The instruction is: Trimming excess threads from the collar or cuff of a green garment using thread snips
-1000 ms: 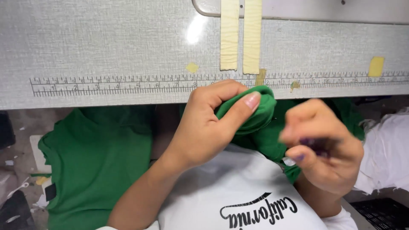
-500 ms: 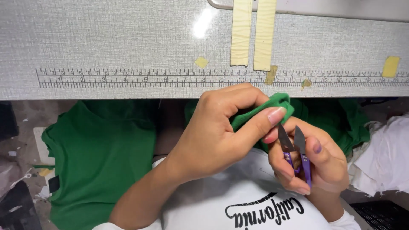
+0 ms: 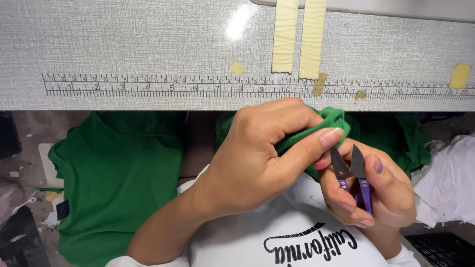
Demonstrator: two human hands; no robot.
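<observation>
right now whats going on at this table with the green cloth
A person sits at a grey table with a printed ruler along its edge. Their left hand pinches a bunched fold of green fabric, while the right hand holds small purple thread snips, blades open and pointing up just under the fabric. Another green garment hangs below the table at the left, white cloth at the right.

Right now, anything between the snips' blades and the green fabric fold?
Nothing visible. The purple snips in the right hand have their tips just below the green fabric fold. The left hand pinches that fold, its thumb right beside the blades.
</observation>
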